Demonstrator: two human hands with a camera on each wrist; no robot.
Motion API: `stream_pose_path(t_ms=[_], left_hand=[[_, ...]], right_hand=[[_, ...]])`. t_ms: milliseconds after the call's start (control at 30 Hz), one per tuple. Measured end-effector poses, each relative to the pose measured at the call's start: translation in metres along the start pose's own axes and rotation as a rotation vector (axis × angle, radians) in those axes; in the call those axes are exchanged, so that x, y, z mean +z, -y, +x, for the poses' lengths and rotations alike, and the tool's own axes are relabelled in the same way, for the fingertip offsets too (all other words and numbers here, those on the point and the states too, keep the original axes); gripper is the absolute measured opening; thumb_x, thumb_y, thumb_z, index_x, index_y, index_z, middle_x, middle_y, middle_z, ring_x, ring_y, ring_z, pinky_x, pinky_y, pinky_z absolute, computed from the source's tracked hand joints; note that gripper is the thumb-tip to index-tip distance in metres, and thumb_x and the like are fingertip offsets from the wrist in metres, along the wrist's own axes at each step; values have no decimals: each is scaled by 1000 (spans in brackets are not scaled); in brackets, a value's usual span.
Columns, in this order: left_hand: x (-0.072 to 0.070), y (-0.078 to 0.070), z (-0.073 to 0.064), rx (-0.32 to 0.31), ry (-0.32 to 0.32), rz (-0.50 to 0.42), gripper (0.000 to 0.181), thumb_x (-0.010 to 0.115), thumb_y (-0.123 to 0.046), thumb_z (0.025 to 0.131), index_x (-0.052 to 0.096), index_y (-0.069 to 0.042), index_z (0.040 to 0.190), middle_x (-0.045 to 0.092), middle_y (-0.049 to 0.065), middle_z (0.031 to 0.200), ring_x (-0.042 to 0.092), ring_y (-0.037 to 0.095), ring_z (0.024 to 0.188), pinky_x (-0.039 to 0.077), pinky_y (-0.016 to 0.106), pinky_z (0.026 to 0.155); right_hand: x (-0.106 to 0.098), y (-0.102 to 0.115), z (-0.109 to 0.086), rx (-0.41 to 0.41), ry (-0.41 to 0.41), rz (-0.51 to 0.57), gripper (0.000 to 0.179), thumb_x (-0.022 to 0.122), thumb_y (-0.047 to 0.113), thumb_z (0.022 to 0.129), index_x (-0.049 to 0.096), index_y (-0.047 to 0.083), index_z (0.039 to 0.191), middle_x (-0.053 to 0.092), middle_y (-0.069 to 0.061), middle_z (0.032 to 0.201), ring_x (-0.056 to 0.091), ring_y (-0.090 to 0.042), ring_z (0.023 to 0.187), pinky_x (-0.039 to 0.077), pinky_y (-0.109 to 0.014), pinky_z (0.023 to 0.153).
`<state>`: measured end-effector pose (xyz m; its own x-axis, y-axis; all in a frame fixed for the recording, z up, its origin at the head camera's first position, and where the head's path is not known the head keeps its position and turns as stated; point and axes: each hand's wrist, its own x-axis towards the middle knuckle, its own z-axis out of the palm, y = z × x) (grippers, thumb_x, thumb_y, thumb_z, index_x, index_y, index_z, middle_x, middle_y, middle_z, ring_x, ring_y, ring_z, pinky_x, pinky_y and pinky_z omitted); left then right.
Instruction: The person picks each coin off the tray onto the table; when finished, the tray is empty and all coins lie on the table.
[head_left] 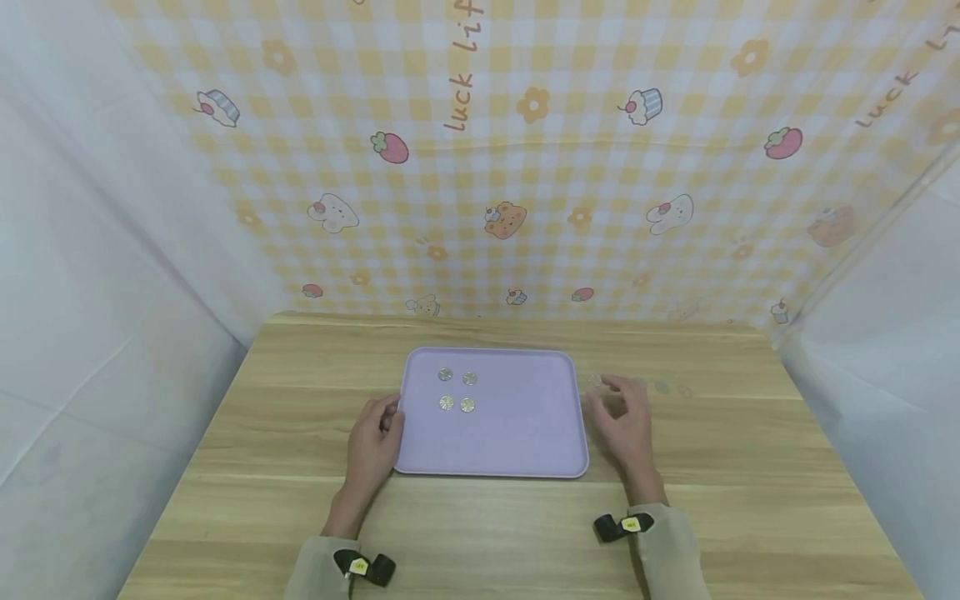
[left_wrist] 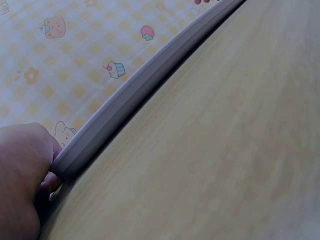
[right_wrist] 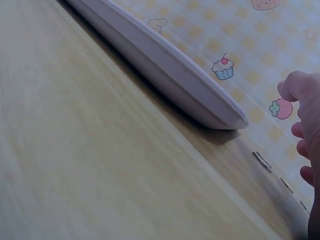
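Note:
Several shiny coins (head_left: pixel 446 402) lie flat in two rows on the left part of a lilac tray (head_left: pixel 525 425). My left hand (head_left: pixel 372 442) grips the tray's left edge, its thumb and curled fingers at the rim. In the left wrist view, that hand (left_wrist: pixel 22 170) meets the tray's side wall (left_wrist: pixel 112 112), a fingertip showing below the rim. Just off the tray's right edge, my right hand (head_left: pixel 624 423) hovers with thumb and index finger bent and apart. Near its fingertips, more coins (head_left: pixel 662 387) lie in a row on the table; the right wrist view shows these coins (right_wrist: pixel 262 161) edge-on below the fingers.
The wood-grain table (head_left: pixel 495 533) carries the tray near its back half. Behind it hangs a yellow checked cloth (head_left: pixel 540 167) with cartoon prints. White sheets (head_left: pixel 90 333) close off both sides. A small black wrist camera (head_left: pixel 382 570) sits on each sleeve.

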<state>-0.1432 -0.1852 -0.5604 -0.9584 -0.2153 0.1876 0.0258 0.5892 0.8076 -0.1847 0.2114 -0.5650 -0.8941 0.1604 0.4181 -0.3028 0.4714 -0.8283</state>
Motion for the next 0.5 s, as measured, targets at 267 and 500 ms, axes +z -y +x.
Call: stream_pose_path(t_ms=[267, 500], left_hand=[[0, -1, 0, 2, -3, -2, 30, 61, -11, 96, 66, -4, 125, 62, 5, 96, 55, 14, 79, 48, 21, 65], [0, 0, 0, 4, -4, -4, 29, 61, -11, 96, 66, -4, 124, 63, 5, 97, 55, 14, 79, 48, 21, 65]], right_hand=[[2, 4, 0, -17, 3, 13, 40, 78, 9, 82, 65, -1, 119, 64, -17, 118, 51, -24, 110, 39, -46, 96], [6, 10, -1, -20, 36, -4, 43, 78, 7, 81, 64, -1, 121, 62, -18, 120, 50, -23, 112, 37, -44, 98]])
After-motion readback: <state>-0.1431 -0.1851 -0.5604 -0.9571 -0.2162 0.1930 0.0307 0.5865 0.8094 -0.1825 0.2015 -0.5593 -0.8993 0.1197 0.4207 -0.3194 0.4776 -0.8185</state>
